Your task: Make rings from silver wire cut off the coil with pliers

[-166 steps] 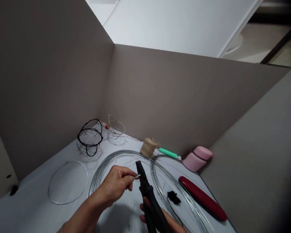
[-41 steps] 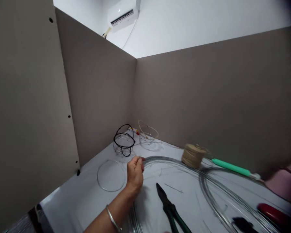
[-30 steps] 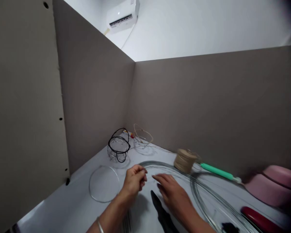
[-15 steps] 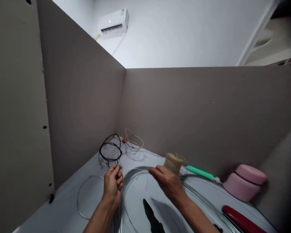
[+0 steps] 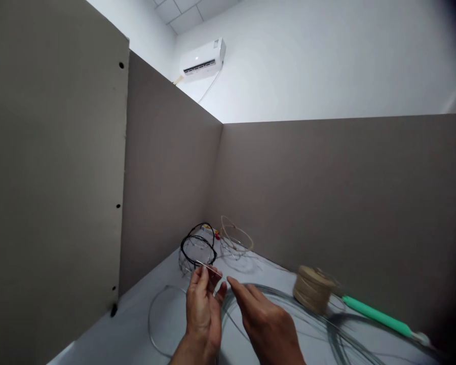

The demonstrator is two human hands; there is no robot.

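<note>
My left hand is raised over the white table, fingers pinched on a thin silver wire that sticks out above the fingertips. My right hand is just to its right, fingers stretched toward the same wire, holding nothing I can see. Under both hands lies a large coil of silver wire. A single wire ring lies flat to the left of my left hand.
A black-rimmed wire basket and a pale wire basket stand in the far corner. A spool of tan twine and a green-handled tool lie at the right. Grey partition walls enclose the table.
The view has swung left and up. My left hand lifted a thin wire end above the coil, and my right hand came in close beside it. The pliers lie out of view.
</note>
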